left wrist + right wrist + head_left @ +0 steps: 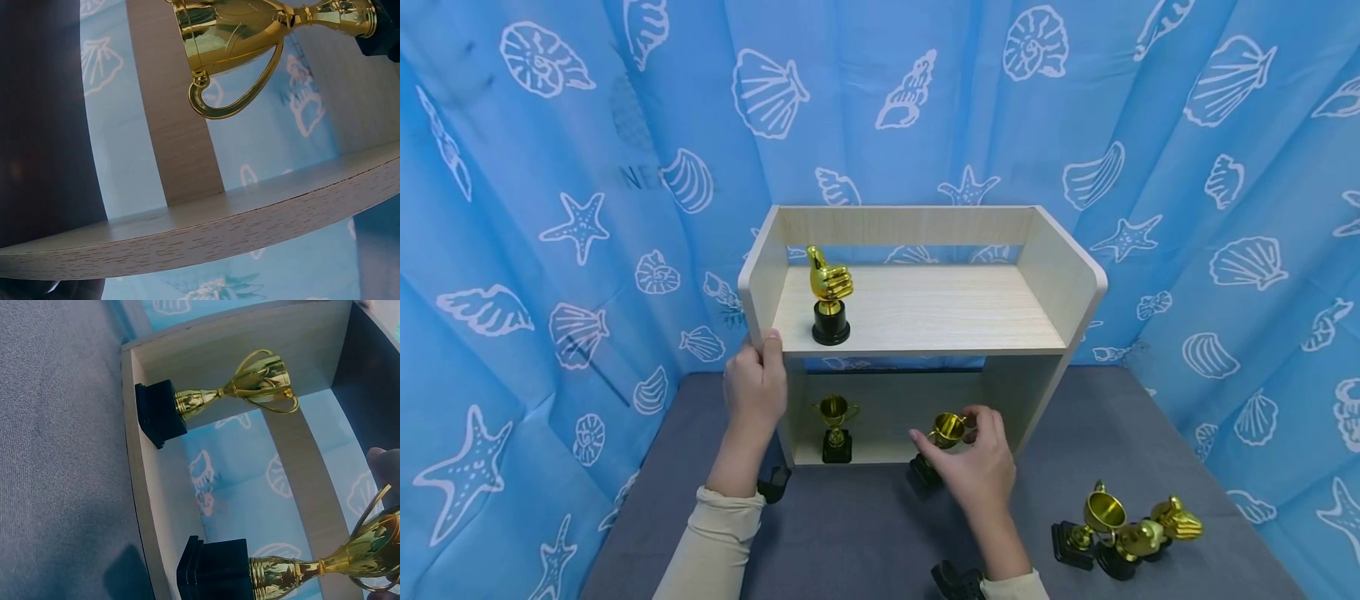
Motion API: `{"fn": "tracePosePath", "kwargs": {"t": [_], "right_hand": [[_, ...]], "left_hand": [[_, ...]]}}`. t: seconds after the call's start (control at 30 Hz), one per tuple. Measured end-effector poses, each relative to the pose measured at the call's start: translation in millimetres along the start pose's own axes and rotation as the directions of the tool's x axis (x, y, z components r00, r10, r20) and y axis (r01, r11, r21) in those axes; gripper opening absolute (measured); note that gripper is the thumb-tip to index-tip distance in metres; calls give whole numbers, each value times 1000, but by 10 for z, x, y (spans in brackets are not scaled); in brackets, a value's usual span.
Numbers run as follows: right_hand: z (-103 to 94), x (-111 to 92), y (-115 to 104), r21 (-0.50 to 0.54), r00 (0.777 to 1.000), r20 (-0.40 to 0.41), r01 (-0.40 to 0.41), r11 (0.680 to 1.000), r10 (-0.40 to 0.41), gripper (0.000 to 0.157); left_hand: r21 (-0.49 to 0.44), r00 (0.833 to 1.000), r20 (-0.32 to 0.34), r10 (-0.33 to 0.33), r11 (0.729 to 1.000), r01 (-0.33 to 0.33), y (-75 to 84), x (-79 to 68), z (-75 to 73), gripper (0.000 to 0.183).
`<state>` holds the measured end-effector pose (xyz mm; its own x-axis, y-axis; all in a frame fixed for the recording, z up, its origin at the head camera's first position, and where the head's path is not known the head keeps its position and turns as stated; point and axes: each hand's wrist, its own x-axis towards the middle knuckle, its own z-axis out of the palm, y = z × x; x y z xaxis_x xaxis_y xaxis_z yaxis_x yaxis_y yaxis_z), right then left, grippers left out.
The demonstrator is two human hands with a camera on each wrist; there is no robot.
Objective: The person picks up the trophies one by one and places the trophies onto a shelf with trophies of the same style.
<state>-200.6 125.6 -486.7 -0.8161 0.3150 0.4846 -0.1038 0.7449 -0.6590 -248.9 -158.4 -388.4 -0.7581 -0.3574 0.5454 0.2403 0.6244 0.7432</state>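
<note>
Right grip (976,461) pinches gold, black-based cup trophy (949,428), tilted, at lower front of pale wooden shelf unit (932,308); left grip (756,385) holds unit's side. Base (923,475), carried low, could snag the edge.

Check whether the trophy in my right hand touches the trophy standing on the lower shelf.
Apart: the head view plainly shows a gap between the held trophy and the standing trophy.

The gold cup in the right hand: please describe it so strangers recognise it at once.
Find the pale two-level shelf. At its lower level, the right hand grips the gold cup with a black base. Only this cup is held; the similar cup farther left stands untouched inside.
</note>
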Motion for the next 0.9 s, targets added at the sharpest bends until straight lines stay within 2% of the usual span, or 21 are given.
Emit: {"fn": "tracePosePath", "kwargs": {"t": [0.27, 0.47, 0.63, 0.9], "right_hand": [[110, 14, -3, -19, 999, -20, 39, 999, -39, 82], [168, 18, -40, 0, 1000, -3, 22, 1000, -22, 84], [204, 31, -64, 4, 999, -26, 34, 999, -34, 82], [299, 50, -67, -30, 1000, -12, 9, 1000, -9, 82]], "left_hand": [[9, 1000, -10, 7, 1000, -7, -13, 2, 10, 51], [-12, 1000, -10, 20, 1000, -20, 15, 1, -6, 51], [-13, 1000, -2, 14, 1000, -14, 16, 2, 2, 51], [-9, 1000, -16, 21, 1000, -21, 4, 1, 4, 51]]}}
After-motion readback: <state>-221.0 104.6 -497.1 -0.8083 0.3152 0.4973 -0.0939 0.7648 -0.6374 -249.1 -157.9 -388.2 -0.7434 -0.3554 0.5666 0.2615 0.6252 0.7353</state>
